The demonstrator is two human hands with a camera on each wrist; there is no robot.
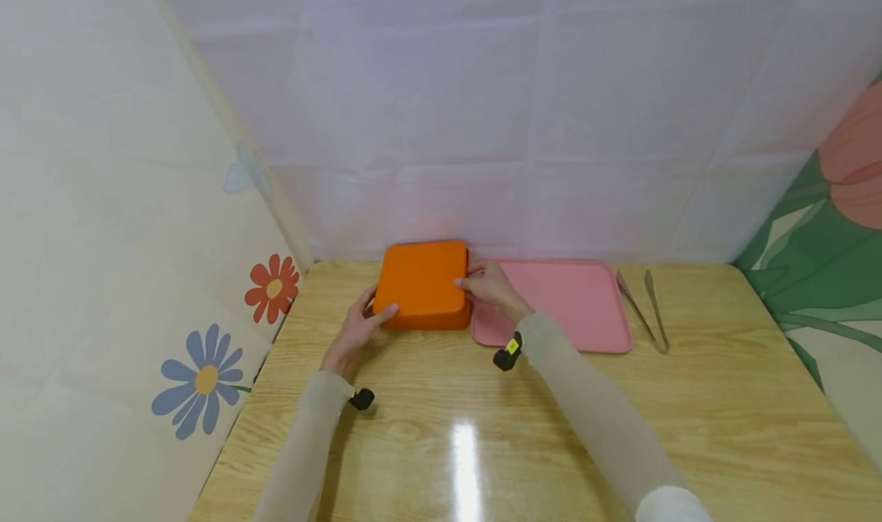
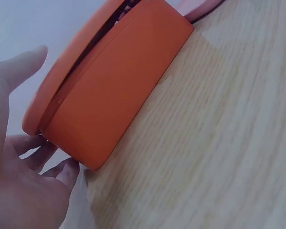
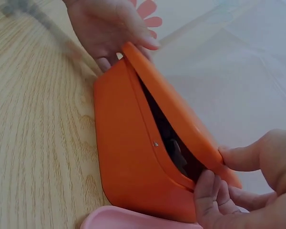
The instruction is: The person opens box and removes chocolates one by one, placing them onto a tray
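Your head view looks down and forward over the surface (image 1: 482,430) — both wrist views sit close, sharing the orange box (image 1: 423,283).

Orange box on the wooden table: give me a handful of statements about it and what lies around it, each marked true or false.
1. The lid of the orange box is lifted at one edge, leaving a gap. True; the right wrist view shows the opening.
2. Both hands touch the box. True; the left hand is at its near left corner, the right hand at its right edge.
3. The pink tray holds several items. False; nothing lies on it.
4. The metal tongs lie on the tray. False; they lie on the table, right of the tray.
5. The box stands to the right of the tray. False; it stands to its left.
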